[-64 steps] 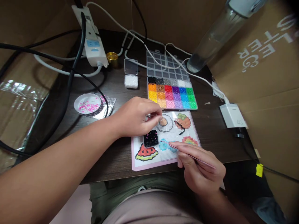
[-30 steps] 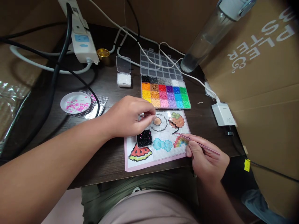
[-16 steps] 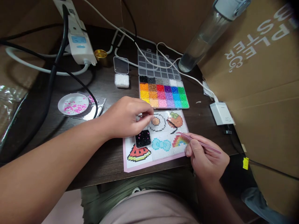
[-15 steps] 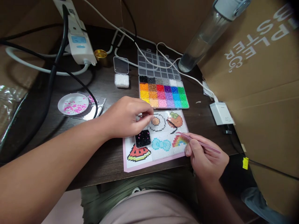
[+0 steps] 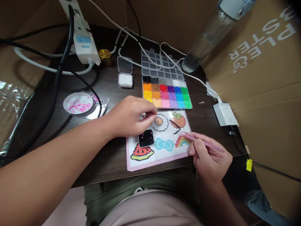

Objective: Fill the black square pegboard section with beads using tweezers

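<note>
Thumb and forefinger of my left hand (image 5: 131, 116) are pinched together over the upper left of the pattern sheet; whatever lies between them is too small or hidden. Just below that hand, a small clear box of black beads (image 5: 146, 138), with a few pink ones among them, rests on the sheet. My right hand (image 5: 209, 157) grips pink tweezers (image 5: 207, 143), their tips pointing left above the rainbow picture (image 5: 182, 141). A clear pegboard (image 5: 166, 153) covers much of the pattern sheet (image 5: 141, 165). A line of black beads (image 5: 176, 125) crosses near the orange fruit picture.
Behind the sheet stands an open bead case (image 5: 167, 94) with many colours. To its left are a small box of white beads (image 5: 125, 80) and a white dish (image 5: 78, 103) with pink beads. A bottle (image 5: 204, 40), power strip (image 5: 86, 44), charger (image 5: 224, 114) and cables surround the area.
The whole view has shifted slightly, so everything appears a little further right. Both hands keep nearly the same pose over the sheet, and the tweezers stay in the right hand.
</note>
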Tool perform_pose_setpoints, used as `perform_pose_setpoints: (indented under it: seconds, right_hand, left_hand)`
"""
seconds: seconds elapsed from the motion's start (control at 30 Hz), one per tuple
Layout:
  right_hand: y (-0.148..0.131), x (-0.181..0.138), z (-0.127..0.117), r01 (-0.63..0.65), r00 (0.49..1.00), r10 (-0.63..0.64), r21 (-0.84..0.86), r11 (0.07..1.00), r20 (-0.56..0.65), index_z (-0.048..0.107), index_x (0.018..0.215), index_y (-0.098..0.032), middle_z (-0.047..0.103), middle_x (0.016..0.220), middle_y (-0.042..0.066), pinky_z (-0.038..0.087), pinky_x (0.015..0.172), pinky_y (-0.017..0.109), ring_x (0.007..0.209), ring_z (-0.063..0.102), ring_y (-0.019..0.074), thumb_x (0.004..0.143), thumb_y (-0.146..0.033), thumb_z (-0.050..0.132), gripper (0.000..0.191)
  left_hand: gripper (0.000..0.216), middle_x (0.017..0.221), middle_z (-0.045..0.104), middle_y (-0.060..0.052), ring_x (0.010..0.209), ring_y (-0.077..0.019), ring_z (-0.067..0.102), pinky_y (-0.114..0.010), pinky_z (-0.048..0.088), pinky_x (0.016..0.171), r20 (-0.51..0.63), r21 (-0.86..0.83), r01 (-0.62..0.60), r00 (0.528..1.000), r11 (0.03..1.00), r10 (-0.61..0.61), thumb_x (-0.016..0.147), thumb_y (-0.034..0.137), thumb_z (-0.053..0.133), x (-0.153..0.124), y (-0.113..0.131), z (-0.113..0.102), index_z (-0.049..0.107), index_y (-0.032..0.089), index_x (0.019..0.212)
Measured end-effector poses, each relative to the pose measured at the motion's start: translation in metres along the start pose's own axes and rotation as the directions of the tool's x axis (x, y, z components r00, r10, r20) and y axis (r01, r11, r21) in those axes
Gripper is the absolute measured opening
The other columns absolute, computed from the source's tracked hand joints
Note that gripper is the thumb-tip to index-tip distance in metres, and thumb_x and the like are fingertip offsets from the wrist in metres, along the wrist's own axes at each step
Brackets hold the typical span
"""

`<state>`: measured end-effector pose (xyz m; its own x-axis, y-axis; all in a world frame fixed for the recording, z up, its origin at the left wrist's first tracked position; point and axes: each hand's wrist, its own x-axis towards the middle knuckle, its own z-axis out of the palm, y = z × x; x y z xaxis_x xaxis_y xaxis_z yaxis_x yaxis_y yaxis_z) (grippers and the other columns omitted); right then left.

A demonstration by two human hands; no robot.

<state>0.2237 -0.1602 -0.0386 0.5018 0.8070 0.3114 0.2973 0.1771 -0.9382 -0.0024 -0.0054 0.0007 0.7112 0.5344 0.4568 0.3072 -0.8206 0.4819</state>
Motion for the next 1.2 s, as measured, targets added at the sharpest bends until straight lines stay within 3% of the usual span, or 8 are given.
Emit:
perform_pose_setpoints:
  seconds: [0.17, 0.33, 0.47, 0.7, 0.93, 1.2]
  right_hand:
    - [-0.011, -0.011, 0.004, 0.228, 0.972, -0.232, -0.112, 0.967, -0.027, 0.076, 0.102, -0.02, 0.077, 0.098, 0.01, 0.056, 0.052, 0.032, 0.061, 0.07, 0.0168, 0.085, -0.01, 0.069, 0.021]
    - [-0.03, -0.019, 0.018, 0.397, 0.89, -0.373, -0.044, 0.917, 0.261, 0.073, 0.115, -0.021, 0.078, 0.102, 0.009, 0.066, 0.072, 0.04, 0.082, 0.077, 0.0232, 0.08, 0.0, 0.068, 0.041]
    - [-0.035, -0.02, 0.034, 0.339, 0.851, -0.321, 0.032, 0.94, 0.416, 0.072, 0.116, -0.024, 0.079, 0.103, 0.007, 0.066, 0.071, 0.035, 0.086, 0.077, 0.0218, 0.082, 0.001, 0.065, 0.042]
    - [-0.03, -0.019, 0.039, 0.193, 0.884, -0.186, 0.029, 0.981, 0.429, 0.074, 0.109, -0.024, 0.079, 0.101, 0.006, 0.063, 0.057, 0.029, 0.061, 0.071, 0.0141, 0.086, -0.003, 0.063, 0.034]
    - [-0.029, -0.017, 0.038, 0.151, 0.883, -0.145, 0.022, 0.988, 0.447, 0.074, 0.107, -0.024, 0.079, 0.101, 0.004, 0.057, 0.051, 0.025, 0.049, 0.062, 0.0079, 0.087, -0.003, 0.062, 0.032]
    - [-0.029, -0.018, 0.038, 0.158, 0.876, -0.143, 0.006, 0.987, 0.46, 0.074, 0.107, -0.024, 0.079, 0.1, 0.004, 0.058, 0.054, 0.025, 0.055, 0.065, 0.0089, 0.087, -0.003, 0.063, 0.031]
  left_hand:
    - [0.014, 0.069, 0.07, 0.001, 0.058, -0.0086, 0.058, -0.022, 0.04, 0.056, -0.011, -0.01, -0.007, 1.0, 1.0, 0.007, 0.086, 0.019, 0.057, -0.001, -0.001, 0.002, 0.07, 0.017, 0.079]
    - [0.014, 0.07, 0.07, 0.0, 0.061, -0.0098, 0.06, -0.022, 0.042, 0.058, -0.013, -0.019, -0.01, 1.0, 1.0, 0.01, 0.085, 0.018, 0.057, -0.001, -0.001, 0.003, 0.07, 0.016, 0.08]
    - [0.013, 0.071, 0.071, 0.0, 0.062, -0.0098, 0.061, -0.022, 0.042, 0.059, -0.013, -0.027, 0.004, 1.0, 1.0, -0.004, 0.084, 0.016, 0.058, -0.002, 0.0, 0.003, 0.07, 0.016, 0.08]
    - [0.013, 0.071, 0.071, 0.0, 0.062, -0.011, 0.061, -0.023, 0.043, 0.06, -0.006, -0.054, 0.027, 1.0, 0.998, -0.027, 0.083, 0.017, 0.058, -0.002, 0.0, 0.005, 0.071, 0.017, 0.079]
    - [0.013, 0.07, 0.071, 0.0, 0.061, -0.0099, 0.06, -0.022, 0.042, 0.059, -0.028, -0.039, -0.002, 1.0, 0.999, 0.001, 0.084, 0.016, 0.058, -0.002, -0.001, 0.005, 0.07, 0.016, 0.079]
    - [0.011, 0.07, 0.071, 0.001, 0.061, -0.0099, 0.06, -0.022, 0.042, 0.059, -0.024, -0.046, 0.001, 1.0, 0.999, -0.002, 0.082, 0.015, 0.06, -0.002, -0.001, 0.005, 0.071, 0.016, 0.079]
